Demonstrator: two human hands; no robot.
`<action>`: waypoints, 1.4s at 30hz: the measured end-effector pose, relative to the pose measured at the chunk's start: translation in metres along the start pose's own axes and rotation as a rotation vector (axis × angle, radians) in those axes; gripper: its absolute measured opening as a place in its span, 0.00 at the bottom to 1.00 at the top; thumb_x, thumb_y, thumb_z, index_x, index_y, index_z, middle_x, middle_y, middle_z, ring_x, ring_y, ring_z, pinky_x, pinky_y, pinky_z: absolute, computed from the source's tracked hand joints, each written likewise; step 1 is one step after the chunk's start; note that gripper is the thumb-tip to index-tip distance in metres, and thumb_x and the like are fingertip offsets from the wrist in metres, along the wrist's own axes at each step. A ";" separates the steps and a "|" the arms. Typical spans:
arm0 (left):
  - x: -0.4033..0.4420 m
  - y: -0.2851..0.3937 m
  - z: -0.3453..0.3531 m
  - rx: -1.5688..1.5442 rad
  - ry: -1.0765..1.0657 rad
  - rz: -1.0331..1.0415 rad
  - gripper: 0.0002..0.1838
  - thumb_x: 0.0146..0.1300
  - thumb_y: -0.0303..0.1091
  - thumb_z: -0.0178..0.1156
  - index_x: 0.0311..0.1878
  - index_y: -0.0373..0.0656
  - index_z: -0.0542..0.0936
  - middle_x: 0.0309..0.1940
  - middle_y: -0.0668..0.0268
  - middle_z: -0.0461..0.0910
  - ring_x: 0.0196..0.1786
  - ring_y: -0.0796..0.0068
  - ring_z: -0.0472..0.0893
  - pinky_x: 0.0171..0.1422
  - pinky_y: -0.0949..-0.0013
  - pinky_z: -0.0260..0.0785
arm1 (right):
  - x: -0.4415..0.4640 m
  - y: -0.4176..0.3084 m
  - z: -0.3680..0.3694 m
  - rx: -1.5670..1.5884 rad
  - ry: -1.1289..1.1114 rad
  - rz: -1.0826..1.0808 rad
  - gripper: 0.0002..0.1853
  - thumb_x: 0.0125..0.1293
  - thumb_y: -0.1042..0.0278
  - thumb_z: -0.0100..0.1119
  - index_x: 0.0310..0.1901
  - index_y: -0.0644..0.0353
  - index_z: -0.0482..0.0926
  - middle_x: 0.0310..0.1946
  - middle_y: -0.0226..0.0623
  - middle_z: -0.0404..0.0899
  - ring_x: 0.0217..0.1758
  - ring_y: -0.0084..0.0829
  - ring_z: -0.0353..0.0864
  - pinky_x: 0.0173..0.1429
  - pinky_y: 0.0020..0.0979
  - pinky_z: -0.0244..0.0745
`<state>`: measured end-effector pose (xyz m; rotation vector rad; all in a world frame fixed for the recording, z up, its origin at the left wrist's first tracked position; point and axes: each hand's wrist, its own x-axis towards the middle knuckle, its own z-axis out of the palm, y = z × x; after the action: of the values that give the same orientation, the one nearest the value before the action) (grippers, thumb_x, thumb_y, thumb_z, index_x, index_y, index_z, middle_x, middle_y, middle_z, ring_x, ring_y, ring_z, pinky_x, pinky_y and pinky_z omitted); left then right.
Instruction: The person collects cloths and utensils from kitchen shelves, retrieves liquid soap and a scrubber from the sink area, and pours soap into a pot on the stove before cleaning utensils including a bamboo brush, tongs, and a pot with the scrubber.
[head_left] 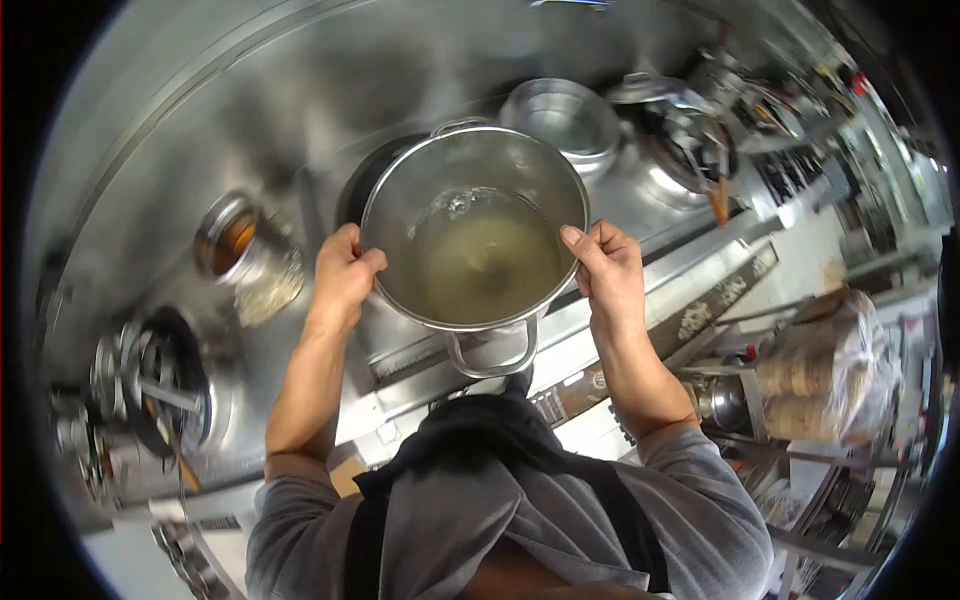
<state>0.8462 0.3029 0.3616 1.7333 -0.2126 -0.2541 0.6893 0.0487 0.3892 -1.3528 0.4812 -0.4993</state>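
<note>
A large steel stockpot with cloudy yellowish liquid in its bottom is in front of my chest. My left hand is closed on its left rim. On the opposite side, my right hand pinches the rim with the thumb on top. One loop handle faces my body and another is at the far side; neither hand is on them. A few bubbles lie on the liquid near the far wall. The pot hides part of a dark round burner or pan behind it.
Left on the steel counter stands a metal container with orange contents. Further left is a wok with utensils. A pot of clear liquid sits behind the stockpot, beside another wok with utensils. Shelving with plastic-wrapped stacks is at right.
</note>
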 end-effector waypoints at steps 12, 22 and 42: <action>-0.148 -0.100 -0.250 0.397 0.491 -0.145 0.07 0.45 0.24 0.61 0.25 0.35 0.71 0.18 0.67 0.69 0.23 0.78 0.66 0.27 0.68 0.60 | -0.088 0.107 0.225 -0.132 -0.481 0.423 0.18 0.58 0.60 0.70 0.20 0.57 0.70 0.15 0.25 0.65 0.15 0.16 0.62 0.18 0.21 0.56; -0.200 -0.225 -0.310 0.153 0.732 -0.122 0.09 0.51 0.24 0.59 0.24 0.42 0.68 0.20 0.72 0.68 0.25 0.82 0.64 0.27 0.73 0.56 | -0.094 0.194 0.297 -0.366 -0.778 0.256 0.20 0.60 0.50 0.66 0.30 0.63 0.78 0.22 0.34 0.78 0.20 0.22 0.77 0.22 0.26 0.71; -0.104 -0.068 0.141 0.265 -0.241 0.327 0.11 0.61 0.24 0.59 0.47 0.37 0.79 0.37 0.66 0.83 0.40 0.78 0.81 0.47 0.75 0.73 | -0.264 0.230 -0.411 -0.565 0.389 0.572 0.14 0.63 0.61 0.60 0.37 0.66 0.82 0.25 0.40 0.82 0.23 0.28 0.84 0.24 0.28 0.77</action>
<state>0.7058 0.2111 0.2764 1.8939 -0.7259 -0.1998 0.2477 -0.0850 0.1091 -1.5619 1.3605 -0.1426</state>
